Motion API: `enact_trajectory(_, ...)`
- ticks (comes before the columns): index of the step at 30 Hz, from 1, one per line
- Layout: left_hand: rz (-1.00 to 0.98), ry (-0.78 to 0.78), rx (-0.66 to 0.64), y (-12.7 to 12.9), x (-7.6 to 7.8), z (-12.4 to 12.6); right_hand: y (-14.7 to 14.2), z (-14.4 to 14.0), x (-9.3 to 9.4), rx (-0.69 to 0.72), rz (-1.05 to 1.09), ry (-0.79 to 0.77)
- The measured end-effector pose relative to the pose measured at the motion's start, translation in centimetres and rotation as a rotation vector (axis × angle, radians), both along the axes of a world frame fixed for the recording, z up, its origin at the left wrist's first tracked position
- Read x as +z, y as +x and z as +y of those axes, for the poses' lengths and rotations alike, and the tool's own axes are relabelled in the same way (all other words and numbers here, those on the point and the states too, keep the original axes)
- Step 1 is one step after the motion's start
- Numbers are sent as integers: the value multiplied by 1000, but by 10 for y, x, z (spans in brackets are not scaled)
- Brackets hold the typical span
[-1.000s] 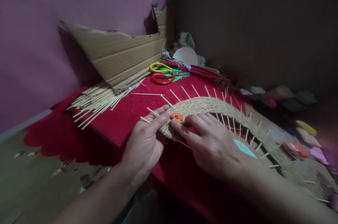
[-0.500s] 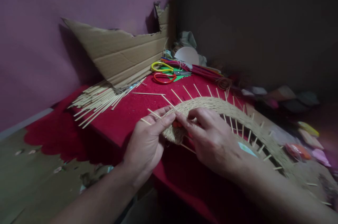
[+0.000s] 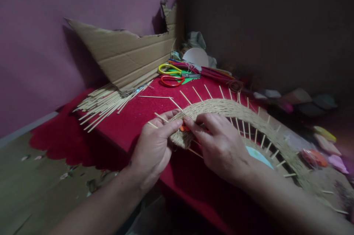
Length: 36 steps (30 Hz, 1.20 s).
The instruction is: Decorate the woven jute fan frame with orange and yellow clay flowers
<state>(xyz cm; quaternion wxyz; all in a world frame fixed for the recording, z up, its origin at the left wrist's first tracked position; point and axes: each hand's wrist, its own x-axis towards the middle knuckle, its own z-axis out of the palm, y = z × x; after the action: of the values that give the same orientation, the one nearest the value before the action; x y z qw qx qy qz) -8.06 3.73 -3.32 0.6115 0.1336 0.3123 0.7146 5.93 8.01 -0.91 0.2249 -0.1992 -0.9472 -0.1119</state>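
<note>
On red cloth (image 3: 132, 117), tan woven arc (image 3: 221, 109)

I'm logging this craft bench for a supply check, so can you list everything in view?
Woven tan jute ring with wooden spokes: one, tan, on the red cloth, under both hands.
Small orange pom-poms: count unclear, orange, on the ring's near end between the fingertips.
Thin bamboo sticks: one pile, pale tan, left on the cloth.
Torn corrugated cardboard sheet: one, brown, leaning on the purple wall.
Plastic-handled scissors: two, yellow and red, behind the ring.
Red felt table cloth: one, red, covering the table.
Left hand: pinching the ring's edge.
Right hand: fingertips at the pom-poms.
</note>
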Motion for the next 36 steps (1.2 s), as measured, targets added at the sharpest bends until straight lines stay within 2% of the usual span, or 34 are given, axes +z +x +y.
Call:
enact_trajectory(7, -38, 25, 31, -1, -2, -2, 1, 1, 0, 29, 39, -37)
enact_trajectory(13, -62, 15, -35, 1, -5, -3, 2, 0, 0, 22, 115, -130)
enact_trajectory(19, -64, 8, -42, 5, -1, 2, 4, -2, -3, -9, 141, -213)
enact_trajectory(29, 7, -22, 67, 10, 3, 3, 3, -4, -2, 27, 234, -207)
enact_trajectory(36, 1, 8, 60, 14, 3, 1, 5, -6, -4, -4, 238, -229)
